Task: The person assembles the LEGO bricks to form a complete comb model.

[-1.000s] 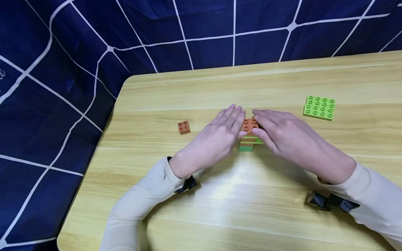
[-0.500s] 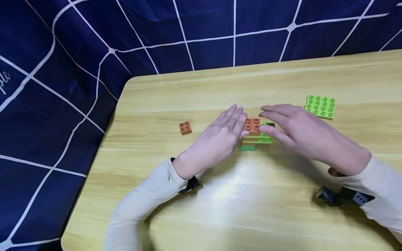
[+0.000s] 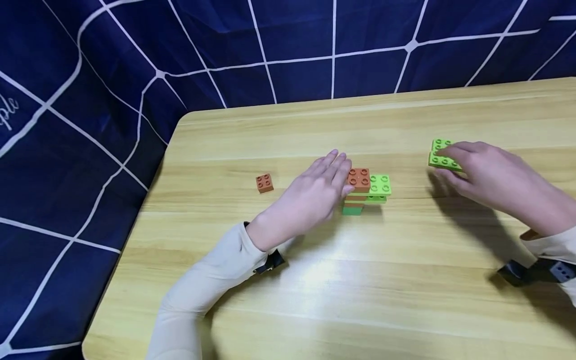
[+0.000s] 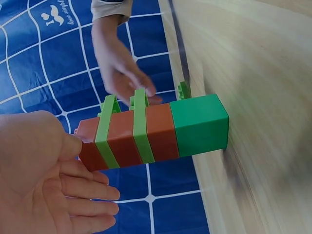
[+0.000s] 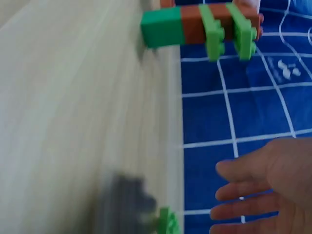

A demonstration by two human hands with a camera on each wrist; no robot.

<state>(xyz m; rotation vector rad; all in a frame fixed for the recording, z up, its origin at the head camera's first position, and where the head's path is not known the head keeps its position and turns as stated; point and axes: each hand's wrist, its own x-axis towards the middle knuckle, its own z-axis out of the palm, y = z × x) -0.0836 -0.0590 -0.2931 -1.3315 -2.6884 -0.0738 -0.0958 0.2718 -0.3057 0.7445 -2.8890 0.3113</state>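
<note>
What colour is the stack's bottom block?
The bottom block is emerald green, clearest in the left wrist view.

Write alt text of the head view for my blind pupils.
A left hand beside a toy brick tower of orange, lime and green on a wooden table; the right hand above a lime studded plate. A loose orange four-stud brick lies to the left.

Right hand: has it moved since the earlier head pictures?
Yes: in the head view, the right hand has moved rightward from the brick stack towards the loose green plate.
</note>
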